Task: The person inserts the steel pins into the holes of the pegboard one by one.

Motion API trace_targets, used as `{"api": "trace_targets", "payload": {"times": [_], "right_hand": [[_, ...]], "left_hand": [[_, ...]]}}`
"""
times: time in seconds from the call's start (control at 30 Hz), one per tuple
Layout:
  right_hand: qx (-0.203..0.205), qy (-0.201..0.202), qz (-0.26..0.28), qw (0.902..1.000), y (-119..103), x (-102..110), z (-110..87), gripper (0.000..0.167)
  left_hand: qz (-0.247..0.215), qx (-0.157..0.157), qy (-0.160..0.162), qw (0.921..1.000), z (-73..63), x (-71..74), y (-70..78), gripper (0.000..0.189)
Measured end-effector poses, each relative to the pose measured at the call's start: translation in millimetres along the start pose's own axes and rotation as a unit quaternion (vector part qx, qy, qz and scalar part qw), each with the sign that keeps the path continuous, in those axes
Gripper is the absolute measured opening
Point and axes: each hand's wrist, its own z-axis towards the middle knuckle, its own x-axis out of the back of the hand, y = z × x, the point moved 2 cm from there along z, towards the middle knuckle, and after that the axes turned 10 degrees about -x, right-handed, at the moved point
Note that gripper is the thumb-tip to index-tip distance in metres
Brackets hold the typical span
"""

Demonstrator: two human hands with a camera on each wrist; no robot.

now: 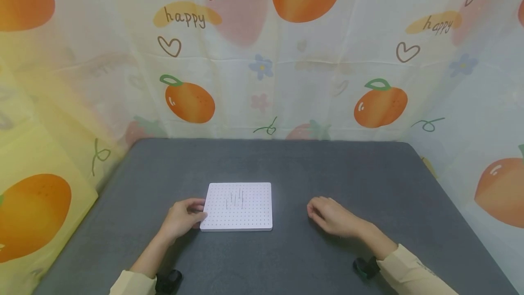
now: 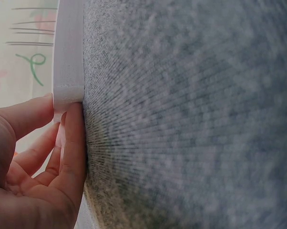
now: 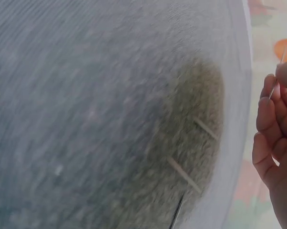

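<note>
A white perforated board [image 1: 255,213] lies on the table left of centre, with several thin needles [image 1: 242,200] standing upright in its holes. My left hand [image 1: 182,217] grips the board's left edge, thumb on top. In the left wrist view its fingers [image 2: 73,143] are under the board's corner [image 2: 68,90]. To the right of the board, apart from it, my right hand [image 1: 333,215] is above the table. In the right wrist view it pinches a thin needle [image 3: 273,89] between thumb and forefinger.
Thin pieces [image 3: 184,174] and a dark needle [image 3: 178,210] lie on the grey table [image 1: 286,258] near the right hand in the right wrist view. A fruit-patterned cloth [image 1: 294,94] hangs behind the table and along both sides.
</note>
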Motion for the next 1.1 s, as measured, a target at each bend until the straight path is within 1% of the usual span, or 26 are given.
{"api": "trace_targets", "payload": {"times": [0.13, 0.3, 0.37, 0.47, 0.67, 0.97, 1.1], "right_hand": [[0.009, 0.011, 0.021, 0.9997, -6, 2, 4.2, 0.008], [0.006, 0.01, 0.041, 0.9991, -13, 0, 10.5, 0.009], [0.003, 0.014, 0.045, 0.9989, -16, 0, 13.0, 0.012], [-0.007, 0.013, 0.05, 0.9986, -20, -1, 16.0, 0.015], [-0.031, 0.003, 0.062, 0.9976, -25, -4, 19.8, 0.015], [-0.03, 0.037, 0.071, 0.9964, -31, -9, 24.7, 0.015], [-0.04, 0.063, 0.078, 0.9942, -33, -12, 27.8, 0.014]], "left_hand": [[-0.003, -0.002, 0.001, 1.0, -0.4, -0.1, -0.8, 0.041], [0.002, 0.003, 0.002, 1.0, -0.8, 0.6, -1.0, 0.041], [0.004, 0.004, 0.003, 1.0, -0.9, 0.8, -1.1, 0.041], [0.006, 0.002, 0.003, 1.0, -1.1, 0.8, -1.2, 0.042], [0.008, 0.005, 0.003, 1.0, -0.9, 0.7, -0.8, 0.042], [0.008, -0.006, 0.003, 0.9999, -1.4, 0.4, 1.2, 0.041], [0.008, -0.008, 0.001, 0.9999, -1.5, 0.8, 2.0, 0.041]]}}
